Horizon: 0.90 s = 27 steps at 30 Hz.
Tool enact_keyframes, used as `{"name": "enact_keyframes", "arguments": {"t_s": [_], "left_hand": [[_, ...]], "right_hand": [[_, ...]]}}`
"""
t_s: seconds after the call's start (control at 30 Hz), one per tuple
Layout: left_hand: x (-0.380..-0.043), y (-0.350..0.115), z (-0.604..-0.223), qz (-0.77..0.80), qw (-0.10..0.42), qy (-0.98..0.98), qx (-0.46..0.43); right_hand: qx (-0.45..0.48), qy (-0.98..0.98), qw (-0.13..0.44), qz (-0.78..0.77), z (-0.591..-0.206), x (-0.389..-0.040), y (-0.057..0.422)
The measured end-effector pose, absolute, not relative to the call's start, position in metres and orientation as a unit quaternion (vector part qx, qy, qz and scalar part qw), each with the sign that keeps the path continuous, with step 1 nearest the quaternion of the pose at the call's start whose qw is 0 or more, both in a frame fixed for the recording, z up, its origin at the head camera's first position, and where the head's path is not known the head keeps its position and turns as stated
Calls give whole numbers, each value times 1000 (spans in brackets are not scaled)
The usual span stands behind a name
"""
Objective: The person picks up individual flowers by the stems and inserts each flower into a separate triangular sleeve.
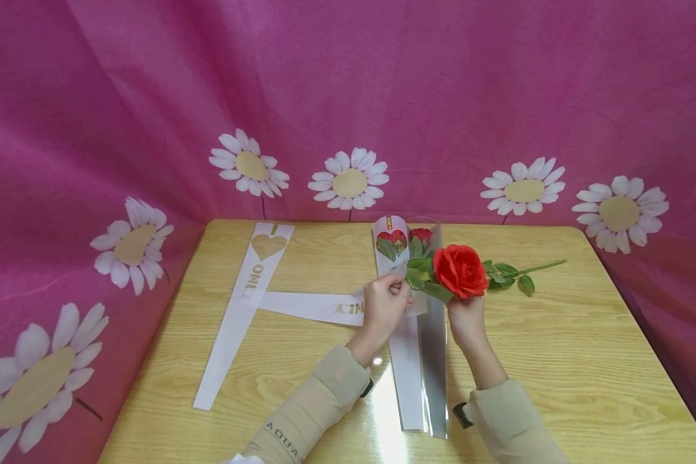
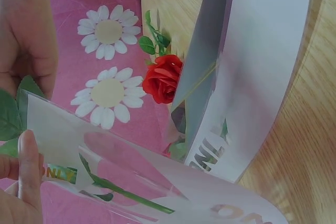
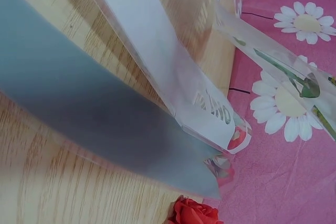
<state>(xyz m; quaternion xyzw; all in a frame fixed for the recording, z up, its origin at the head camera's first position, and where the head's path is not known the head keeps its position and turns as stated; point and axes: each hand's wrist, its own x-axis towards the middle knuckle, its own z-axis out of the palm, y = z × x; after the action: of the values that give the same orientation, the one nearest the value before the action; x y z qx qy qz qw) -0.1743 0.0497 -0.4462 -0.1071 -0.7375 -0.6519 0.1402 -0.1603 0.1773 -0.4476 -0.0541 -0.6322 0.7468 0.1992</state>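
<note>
My left hand (image 1: 385, 306) pinches the mouth of a white and clear flower sleeve (image 1: 307, 307) with cut-out lettering. In the left wrist view a green stem (image 2: 139, 200) shows inside that sleeve, and fingers (image 2: 29, 166) grip its edge. My right hand (image 1: 466, 322) holds a red artificial rose (image 1: 461, 272) just under its bloom, on the right of the sleeve's mouth. Green leaves (image 1: 420, 274) stand between the two hands. A second red rose (image 2: 163, 80) lies on the table behind, its leafy stem (image 1: 542, 265) reaching right.
Two sleeved roses lie side by side under the hands: one white sleeve (image 1: 406, 380) with a heart window, one greyish sleeve (image 1: 434, 367). Another white sleeve (image 1: 226, 341) lies on the left of the wooden table (image 1: 586, 374). A pink flowered cloth (image 1: 429, 116) hangs around the table.
</note>
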Motion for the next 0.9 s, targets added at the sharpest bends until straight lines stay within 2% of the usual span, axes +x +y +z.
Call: {"name": "enact_keyframes", "arguments": {"t_s": [0.23, 0.6, 0.9], "left_hand": [[-173, 50, -445, -650, 153, -735, -118], [-172, 52, -442, -660, 169, -720, -134], [-156, 47, -413, -660, 184, -712, -155]], "right_hand": [[-43, -633, 201, 747, -448, -162, 176], [-82, -720, 183, 664, -444, -162, 177], [-66, -796, 171, 577, -440, -162, 183]]}}
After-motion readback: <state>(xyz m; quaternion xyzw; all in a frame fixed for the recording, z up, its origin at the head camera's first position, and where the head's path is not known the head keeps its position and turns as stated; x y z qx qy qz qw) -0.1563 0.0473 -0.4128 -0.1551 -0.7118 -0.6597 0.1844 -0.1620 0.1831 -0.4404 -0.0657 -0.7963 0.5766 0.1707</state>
